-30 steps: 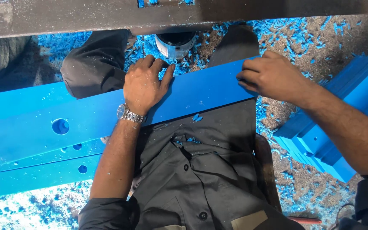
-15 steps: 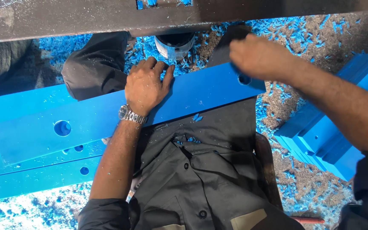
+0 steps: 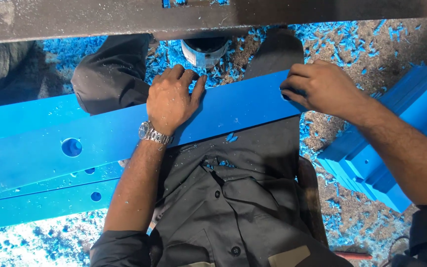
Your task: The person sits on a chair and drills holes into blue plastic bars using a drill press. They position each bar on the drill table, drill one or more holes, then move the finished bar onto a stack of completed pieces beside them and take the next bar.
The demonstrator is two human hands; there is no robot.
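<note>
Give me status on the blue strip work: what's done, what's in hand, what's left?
Done: the top blue strip has a round hole near its left end, the strips under it show smaller holes, and blue shavings cover the floor. In hand: left hand lies flat on the top strip, right hand grips its right end. Left: the strip's right half shows no hole.

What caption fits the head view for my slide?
Seated person's left hand lies flat on a long blue panel across the lap, right hand gripping its end; blue shavings litter the floor.
</note>
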